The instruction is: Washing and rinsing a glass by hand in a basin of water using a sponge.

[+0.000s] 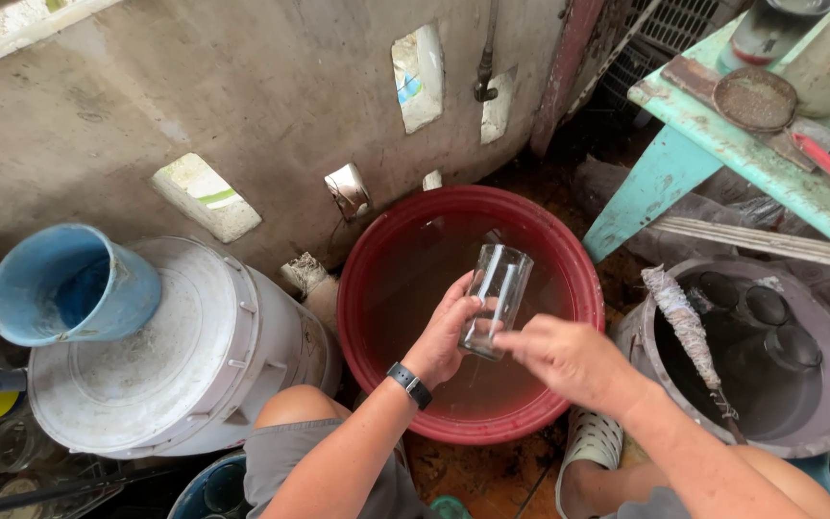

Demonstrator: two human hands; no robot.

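L hand (446,332) fingers clamped on clear cylindrical glass (496,300); R hand (569,358) fingers probably touch it, over round red basin (569,245).

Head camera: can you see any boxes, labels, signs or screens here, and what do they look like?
Wrist device: small dark face on a dark band, on the left wrist below the left hand; whether it is a screen cannot be told.
No packages, labels or signs are clearly in view.

The basin (583,279) is red. The drinking glass (497,300) is clear and colourless. The lidded bucket (170,351) is white; the jug (64,285) on it is light blue. The table (722,154) is turquoise with worn, chipped paint. The wristband (409,384) is black.
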